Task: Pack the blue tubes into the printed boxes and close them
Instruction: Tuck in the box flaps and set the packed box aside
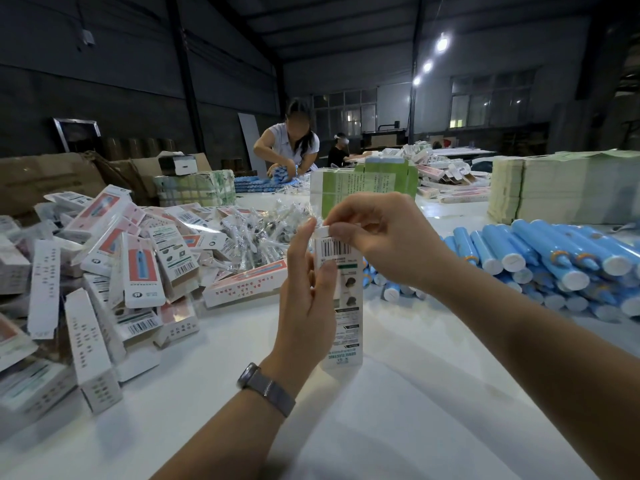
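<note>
Printed box stands upright above a white table, barcode side toward the camera. Left hand grips its lower body, fingers curled round the side; a watch sits on that wrist. Right hand pinches the top flap between thumb and fingertips. Blue tubes with white caps lie heaped on the table to the right. Boxes lie piled at left, clear-wrapped small items behind them. Stacked green flat cartons occupy the far right. Another person works at the table's far end. Room: dark-walled hall, ceiling lamps lit, windows behind.
</note>
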Action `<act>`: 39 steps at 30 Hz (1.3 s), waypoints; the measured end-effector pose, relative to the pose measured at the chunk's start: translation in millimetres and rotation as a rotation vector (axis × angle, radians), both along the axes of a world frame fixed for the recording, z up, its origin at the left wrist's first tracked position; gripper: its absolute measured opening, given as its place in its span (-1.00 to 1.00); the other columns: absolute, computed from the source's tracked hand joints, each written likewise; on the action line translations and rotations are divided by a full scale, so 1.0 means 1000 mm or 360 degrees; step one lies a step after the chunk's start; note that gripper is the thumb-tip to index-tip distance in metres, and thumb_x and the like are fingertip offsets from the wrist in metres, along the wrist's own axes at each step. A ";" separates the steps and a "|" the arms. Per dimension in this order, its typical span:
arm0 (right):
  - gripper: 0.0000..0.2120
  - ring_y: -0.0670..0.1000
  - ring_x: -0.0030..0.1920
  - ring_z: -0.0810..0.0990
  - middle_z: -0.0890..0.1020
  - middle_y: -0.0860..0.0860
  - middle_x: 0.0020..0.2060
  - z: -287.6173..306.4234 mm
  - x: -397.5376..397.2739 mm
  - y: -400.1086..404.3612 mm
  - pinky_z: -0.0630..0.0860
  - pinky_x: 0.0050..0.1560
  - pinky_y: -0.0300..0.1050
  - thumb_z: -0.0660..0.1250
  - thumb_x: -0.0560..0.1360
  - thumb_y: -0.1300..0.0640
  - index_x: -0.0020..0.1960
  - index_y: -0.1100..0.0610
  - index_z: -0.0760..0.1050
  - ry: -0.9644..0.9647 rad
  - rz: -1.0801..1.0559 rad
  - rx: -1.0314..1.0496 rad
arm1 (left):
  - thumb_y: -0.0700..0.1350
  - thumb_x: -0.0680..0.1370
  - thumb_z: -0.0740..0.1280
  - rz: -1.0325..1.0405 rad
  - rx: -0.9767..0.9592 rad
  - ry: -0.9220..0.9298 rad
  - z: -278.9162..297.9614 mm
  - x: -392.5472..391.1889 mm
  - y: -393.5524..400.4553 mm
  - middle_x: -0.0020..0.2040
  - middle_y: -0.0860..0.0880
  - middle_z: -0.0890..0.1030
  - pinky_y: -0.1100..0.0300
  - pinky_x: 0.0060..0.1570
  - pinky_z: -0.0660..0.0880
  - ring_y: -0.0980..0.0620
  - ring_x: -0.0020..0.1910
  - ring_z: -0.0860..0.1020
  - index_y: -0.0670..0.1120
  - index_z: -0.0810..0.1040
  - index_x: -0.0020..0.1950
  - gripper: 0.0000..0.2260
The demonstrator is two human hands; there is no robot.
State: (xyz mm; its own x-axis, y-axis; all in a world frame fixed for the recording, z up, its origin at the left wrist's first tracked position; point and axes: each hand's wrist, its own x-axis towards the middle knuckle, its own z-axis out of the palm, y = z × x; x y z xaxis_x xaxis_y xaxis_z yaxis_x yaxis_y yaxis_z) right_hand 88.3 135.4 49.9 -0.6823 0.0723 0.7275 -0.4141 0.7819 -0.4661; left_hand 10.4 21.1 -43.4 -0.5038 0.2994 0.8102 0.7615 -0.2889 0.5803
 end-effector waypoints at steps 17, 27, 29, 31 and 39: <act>-0.79 -0.01 -0.04 0.69 0.72 -0.06 -0.06 -0.015 0.001 0.013 0.65 -0.04 -0.04 0.55 0.40 0.18 -0.06 0.03 0.56 0.0023 0.0249 -0.0265 | 0.06 0.64 0.14 -0.0055 0.0071 -0.0040 0.004 0.003 -0.002 -0.11 -0.25 0.53 -0.31 -0.28 0.49 -0.33 -0.23 0.53 0.44 0.32 0.23 -0.73; -0.75 0.01 -0.04 0.70 0.72 -0.11 -0.05 -0.017 0.002 0.013 0.66 -0.13 -0.10 0.54 0.40 0.20 -0.14 -0.13 0.58 0.0079 0.0276 -0.0259 | 0.10 0.63 0.14 -0.0002 0.0067 -0.0058 0.003 0.003 -0.001 -0.14 -0.37 0.47 -0.34 -0.34 0.45 -0.40 -0.29 0.48 0.44 0.30 0.24 -0.74; -0.76 -0.05 -0.03 0.68 0.72 -0.11 -0.06 -0.017 0.002 0.014 0.63 -0.15 -0.19 0.54 0.41 0.18 -0.14 -0.13 0.58 0.0098 0.0220 -0.0209 | 0.10 0.62 0.14 0.0007 0.0059 -0.0065 0.002 0.003 0.000 -0.13 -0.38 0.46 -0.34 -0.33 0.44 -0.40 -0.29 0.48 0.45 0.30 0.24 -0.74; -0.80 -0.06 -0.02 0.68 0.73 -0.10 -0.07 -0.018 0.001 0.014 0.62 -0.16 -0.17 0.54 0.41 0.17 -0.15 -0.11 0.60 0.0113 0.0182 -0.0216 | 0.11 0.62 0.14 0.0012 0.0057 -0.0077 0.001 0.002 0.000 -0.12 -0.37 0.47 -0.34 -0.31 0.45 -0.41 -0.27 0.48 0.43 0.30 0.25 -0.74; -0.89 -0.05 -0.03 0.58 0.56 -0.10 -0.07 -0.027 -0.006 0.014 0.47 -0.16 -0.24 0.54 0.41 0.12 -0.11 0.12 0.64 0.0196 0.0065 -0.0193 | 0.14 0.61 0.15 0.0042 0.0049 -0.0130 0.001 0.002 0.000 -0.13 -0.38 0.43 -0.37 -0.27 0.43 -0.39 -0.29 0.44 0.43 0.31 0.26 -0.74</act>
State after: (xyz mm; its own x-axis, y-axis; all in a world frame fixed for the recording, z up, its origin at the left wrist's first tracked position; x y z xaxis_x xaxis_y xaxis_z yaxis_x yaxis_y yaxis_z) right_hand 82.6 149.1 22.4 -0.5926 0.1385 0.7935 -0.5044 0.7043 -0.4996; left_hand 12.3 20.8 -42.4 -0.5758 0.2611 0.7748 0.7196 -0.2880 0.6319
